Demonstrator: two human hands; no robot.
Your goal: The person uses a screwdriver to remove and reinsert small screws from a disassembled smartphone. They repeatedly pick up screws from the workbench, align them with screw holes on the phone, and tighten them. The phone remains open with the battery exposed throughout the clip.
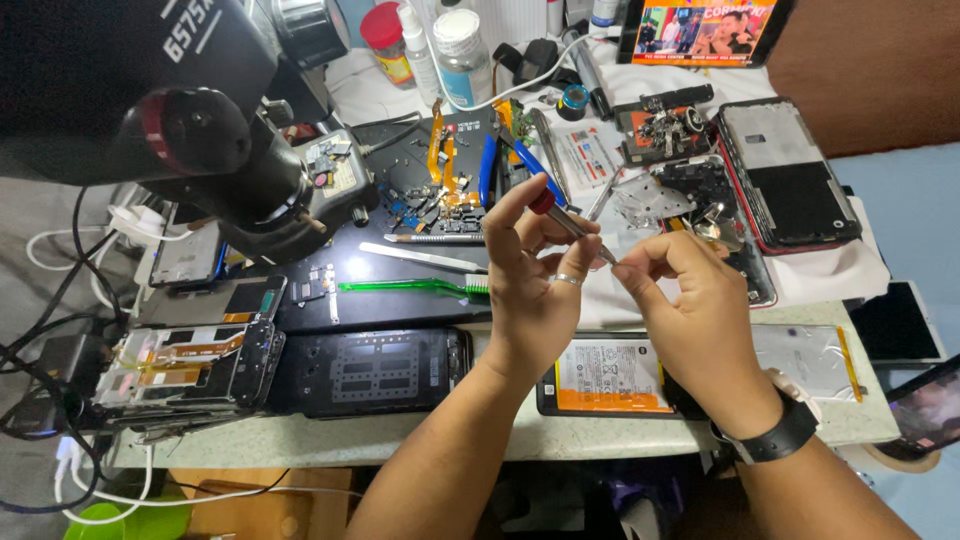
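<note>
Left hand [530, 285] pinched a red-capped precision screwdriver [565, 218] by its shaft, above the battery-exposed phone [610, 378] on the bench [500, 440]. Right hand [695, 300] pinched at its tip. Judged light, stiff, slippery; best held at the shaft.

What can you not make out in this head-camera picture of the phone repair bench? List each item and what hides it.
- Screwdriver tip: head view, hidden behind the right hand fingers.
- Anything pinched by the right hand: too small, covered by fingertips.
- Opened phone: partly hidden by both wrists.
- Microscope: cut off by the top edge.
</note>
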